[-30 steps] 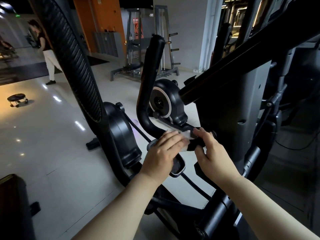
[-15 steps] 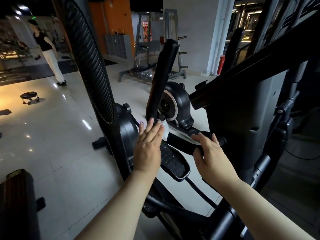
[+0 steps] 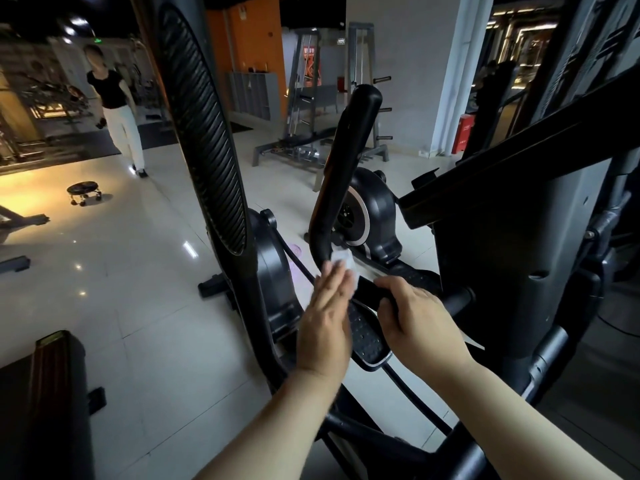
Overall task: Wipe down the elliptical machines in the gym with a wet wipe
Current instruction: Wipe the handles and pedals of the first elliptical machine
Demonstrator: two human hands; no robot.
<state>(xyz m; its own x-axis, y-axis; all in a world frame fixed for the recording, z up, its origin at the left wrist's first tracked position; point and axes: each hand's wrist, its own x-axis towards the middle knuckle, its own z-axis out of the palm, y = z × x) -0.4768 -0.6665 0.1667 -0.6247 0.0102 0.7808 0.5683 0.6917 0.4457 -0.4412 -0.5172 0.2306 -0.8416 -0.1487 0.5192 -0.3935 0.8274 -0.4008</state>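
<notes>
A black elliptical machine fills the middle and right of the head view, with a grey body column [image 3: 512, 271]. Its curved black handlebar [image 3: 346, 161] rises from a bend near the centre. My left hand [image 3: 325, 320] has straight fingers and presses a white wet wipe [image 3: 343, 263] against the lower bend of that handlebar. My right hand [image 3: 412, 317] curls its fingers round the horizontal part of the same bar, just right of the wipe. A studded pedal [image 3: 367, 337] lies below, between my hands.
A tall ribbed black arm [image 3: 204, 133] stands close on the left. A person in white trousers [image 3: 119, 112] walks on the tiled floor at far left, near a small wheeled stool [image 3: 84, 192]. A weight rack [image 3: 332, 109] and white pillar [image 3: 453, 81] stand behind. A dark bench [image 3: 45, 403] sits bottom left.
My left hand slid the wipe up the bend of the handlebar and now lies slightly lower with the wipe showing above its fingers. My right hand closed round the bar.
</notes>
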